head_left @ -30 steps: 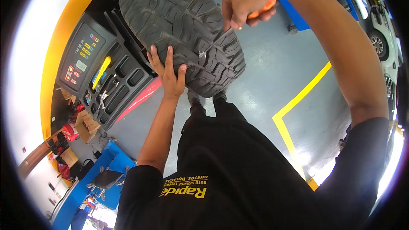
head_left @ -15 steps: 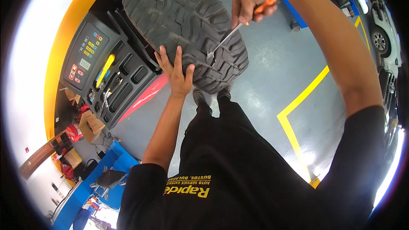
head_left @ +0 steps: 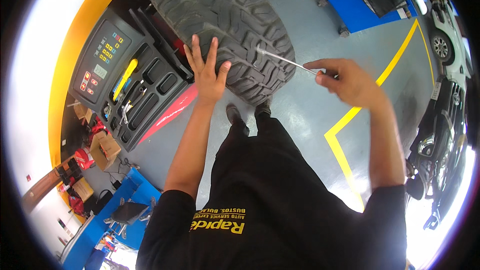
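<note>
A large black tire (head_left: 225, 25) with chunky, deep tread blocks stands in front of me. My left hand (head_left: 209, 76) lies flat on the tread, fingers spread, at the tire's near left side. To the right of the tire, my right hand (head_left: 345, 81) is closed round a screwdriver; its handle is hidden in the fist. The screwdriver's long metal shaft (head_left: 290, 62) points left over the tread. Its tip reaches into a groove between blocks, where a small pale patch shows that I cannot make out.
Left of the tire is a machine console (head_left: 92, 70) with buttons and a tool tray holding a yellow-handled tool (head_left: 125, 77). A blue wheeled cart (head_left: 345, 0) stands at the far right. Cars (head_left: 440, 130) line the right edge, beyond a yellow floor line (head_left: 345, 125). Cardboard boxes (head_left: 105, 150) sit at left.
My right hand has swung down and nearer from above the tire to its right side, turning the shaft flatter. The left hand stays on the tread, barely shifted.
</note>
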The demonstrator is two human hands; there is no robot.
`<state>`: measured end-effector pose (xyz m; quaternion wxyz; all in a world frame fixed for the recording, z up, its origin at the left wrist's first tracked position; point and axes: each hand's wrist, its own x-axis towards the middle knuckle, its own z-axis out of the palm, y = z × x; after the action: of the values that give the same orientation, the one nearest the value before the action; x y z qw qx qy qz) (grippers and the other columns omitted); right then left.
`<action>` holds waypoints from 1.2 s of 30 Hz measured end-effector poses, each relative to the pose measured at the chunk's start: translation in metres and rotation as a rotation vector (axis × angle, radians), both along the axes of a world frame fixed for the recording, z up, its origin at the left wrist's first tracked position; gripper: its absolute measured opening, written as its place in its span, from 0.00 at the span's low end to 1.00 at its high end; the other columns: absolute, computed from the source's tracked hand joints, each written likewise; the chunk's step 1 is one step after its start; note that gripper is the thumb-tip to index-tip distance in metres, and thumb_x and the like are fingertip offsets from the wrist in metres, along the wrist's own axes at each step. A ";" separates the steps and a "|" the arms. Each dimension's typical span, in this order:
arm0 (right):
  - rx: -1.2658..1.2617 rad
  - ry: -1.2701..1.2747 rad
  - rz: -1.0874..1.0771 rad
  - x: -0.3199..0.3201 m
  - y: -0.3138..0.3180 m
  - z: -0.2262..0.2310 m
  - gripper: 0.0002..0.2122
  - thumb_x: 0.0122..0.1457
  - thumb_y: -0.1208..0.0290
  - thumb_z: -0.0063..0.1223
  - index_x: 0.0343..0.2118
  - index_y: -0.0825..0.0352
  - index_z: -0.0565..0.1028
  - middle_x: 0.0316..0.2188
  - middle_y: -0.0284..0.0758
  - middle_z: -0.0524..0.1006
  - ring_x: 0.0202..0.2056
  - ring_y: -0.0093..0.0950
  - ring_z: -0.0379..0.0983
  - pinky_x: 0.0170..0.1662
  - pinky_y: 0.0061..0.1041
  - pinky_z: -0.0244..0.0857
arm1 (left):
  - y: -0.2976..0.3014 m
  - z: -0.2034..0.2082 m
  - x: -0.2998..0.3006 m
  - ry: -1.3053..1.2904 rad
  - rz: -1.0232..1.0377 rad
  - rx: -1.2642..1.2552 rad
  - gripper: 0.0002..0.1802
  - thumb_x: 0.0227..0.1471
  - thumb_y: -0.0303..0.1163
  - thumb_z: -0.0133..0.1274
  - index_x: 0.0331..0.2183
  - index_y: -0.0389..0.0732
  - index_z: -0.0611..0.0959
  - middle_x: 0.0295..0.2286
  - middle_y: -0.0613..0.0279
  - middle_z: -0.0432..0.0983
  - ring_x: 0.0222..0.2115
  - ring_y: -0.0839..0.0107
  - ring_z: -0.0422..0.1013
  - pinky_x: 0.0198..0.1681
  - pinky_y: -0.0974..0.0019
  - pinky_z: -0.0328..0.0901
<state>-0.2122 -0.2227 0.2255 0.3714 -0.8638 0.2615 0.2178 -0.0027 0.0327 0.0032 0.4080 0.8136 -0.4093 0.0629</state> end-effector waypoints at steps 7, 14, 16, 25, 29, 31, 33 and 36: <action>-0.086 -0.248 -0.230 -0.008 0.073 -0.011 0.14 0.66 0.68 0.54 0.53 0.61 0.81 0.36 0.46 0.84 0.39 0.49 0.80 0.44 0.46 0.72 | -0.002 0.014 0.025 -0.006 0.016 0.037 0.39 0.68 0.58 0.50 0.71 0.52 0.66 0.74 0.44 0.38 0.73 0.32 0.35 0.74 0.33 0.37; -0.180 -0.303 -0.213 0.000 0.096 -0.011 0.14 0.66 0.69 0.54 0.53 0.59 0.81 0.36 0.44 0.85 0.42 0.49 0.80 0.47 0.47 0.73 | -0.006 0.026 0.042 0.054 0.023 0.038 0.40 0.67 0.60 0.49 0.71 0.53 0.66 0.75 0.48 0.38 0.73 0.33 0.36 0.73 0.33 0.39; -0.181 -0.285 -0.182 0.003 0.100 -0.008 0.14 0.66 0.69 0.54 0.53 0.59 0.81 0.36 0.44 0.85 0.42 0.49 0.80 0.47 0.47 0.73 | -0.004 0.027 0.048 0.070 0.019 0.024 0.40 0.66 0.61 0.50 0.71 0.54 0.66 0.75 0.51 0.38 0.73 0.32 0.36 0.73 0.33 0.40; -0.152 -0.255 -0.170 0.016 0.119 -0.002 0.14 0.66 0.69 0.55 0.53 0.62 0.81 0.35 0.46 0.84 0.41 0.50 0.81 0.46 0.47 0.73 | -0.005 0.026 0.056 0.090 0.037 0.006 0.40 0.67 0.61 0.48 0.71 0.52 0.66 0.75 0.51 0.40 0.73 0.34 0.38 0.74 0.36 0.39; -0.182 -0.191 -0.152 0.031 0.130 0.014 0.14 0.66 0.70 0.56 0.52 0.63 0.81 0.34 0.48 0.84 0.39 0.51 0.80 0.45 0.49 0.73 | -0.005 0.021 0.060 0.062 0.051 -0.024 0.39 0.66 0.58 0.53 0.70 0.53 0.67 0.75 0.51 0.42 0.73 0.32 0.37 0.74 0.34 0.41; -0.210 -0.194 -0.139 0.032 0.134 0.015 0.14 0.66 0.71 0.55 0.53 0.63 0.81 0.33 0.49 0.83 0.38 0.52 0.80 0.44 0.50 0.72 | -0.006 0.018 0.060 0.030 0.048 -0.039 0.39 0.66 0.57 0.53 0.70 0.51 0.68 0.74 0.49 0.44 0.72 0.32 0.39 0.74 0.34 0.40; -0.231 -0.184 -0.128 0.034 0.141 0.017 0.14 0.67 0.71 0.55 0.53 0.63 0.80 0.31 0.50 0.83 0.37 0.53 0.80 0.43 0.51 0.72 | -0.006 0.016 0.058 0.032 0.045 -0.074 0.38 0.65 0.55 0.54 0.69 0.48 0.70 0.73 0.46 0.47 0.72 0.32 0.42 0.74 0.34 0.39; -0.256 -0.157 -0.128 0.036 0.153 0.021 0.14 0.68 0.71 0.54 0.54 0.64 0.79 0.28 0.51 0.81 0.36 0.53 0.79 0.42 0.52 0.71 | -0.007 0.009 0.057 0.044 0.041 -0.077 0.39 0.66 0.58 0.52 0.71 0.52 0.67 0.75 0.53 0.41 0.73 0.34 0.36 0.74 0.35 0.39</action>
<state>-0.1764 -0.0701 0.2468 0.2906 -0.9000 0.3120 0.0901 0.0545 0.0254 0.0117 0.4466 0.8066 -0.3808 0.0692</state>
